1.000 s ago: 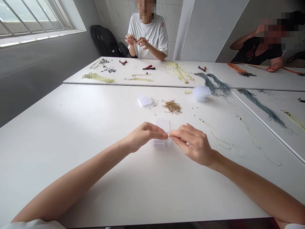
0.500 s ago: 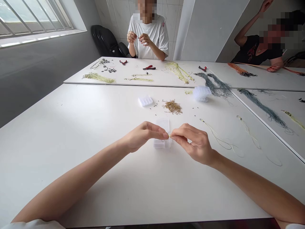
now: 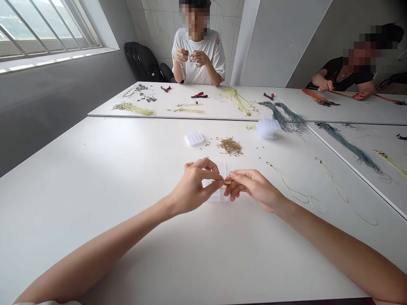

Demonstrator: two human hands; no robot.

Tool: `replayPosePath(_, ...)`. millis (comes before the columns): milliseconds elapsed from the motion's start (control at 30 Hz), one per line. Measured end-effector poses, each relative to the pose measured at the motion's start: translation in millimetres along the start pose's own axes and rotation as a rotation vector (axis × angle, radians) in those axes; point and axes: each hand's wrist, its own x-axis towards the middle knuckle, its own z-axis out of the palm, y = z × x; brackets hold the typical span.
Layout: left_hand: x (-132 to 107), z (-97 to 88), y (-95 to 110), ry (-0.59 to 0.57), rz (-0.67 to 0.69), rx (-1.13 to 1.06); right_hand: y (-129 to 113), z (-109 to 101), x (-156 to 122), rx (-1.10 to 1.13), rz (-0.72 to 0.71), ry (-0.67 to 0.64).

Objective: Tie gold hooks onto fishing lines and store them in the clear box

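Both left hand (image 3: 192,188) and right hand (image 3: 254,188) are held over clear plastic box (image 3: 219,195) on white desk (image 3: 95,203), fingers (image 3: 241,180) pinched together on small gold hook (image 3: 228,182); pile of gold hooks (image 3: 230,146) is seen beyond, approx. mid-desk.

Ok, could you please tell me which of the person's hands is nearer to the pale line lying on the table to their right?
Right. The right hand sits just left of the pale line, not touching it. The left hand is farther left, with the right hand between it and the line.
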Motion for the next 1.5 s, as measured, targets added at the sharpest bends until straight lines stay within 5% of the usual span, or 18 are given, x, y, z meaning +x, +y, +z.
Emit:
replayPosePath(100, -2.1, 3.2, 0.7, 0.014, 0.118, 0.186, 0.4, -1.0, 2.1, 0.092, 0.091, -0.101)
replayPosePath(200, -3.3, 5.7, -0.7, 0.010, 0.134, 0.246, 2.3, 1.2, 1.3, 0.013, 0.034, -0.080)
replayPosePath(533, 0.8, 6.9, -5.8, -0.114, -0.053, 0.108, 19.5, 9.1, -1.8, -0.823, -0.503, 0.143)
replayPosePath(1100, 0.7, 7.7, -10.8, -0.190, 0.069, 0.288, 20.2, 9.4, 0.1, -0.657, -0.269, 0.117)
replayPosePath(1500, -4.5, 23.1, -19.6, -0.115, -0.020, 0.366, 26.5, 4.4, 2.6, -1.017, -0.471, 0.049)
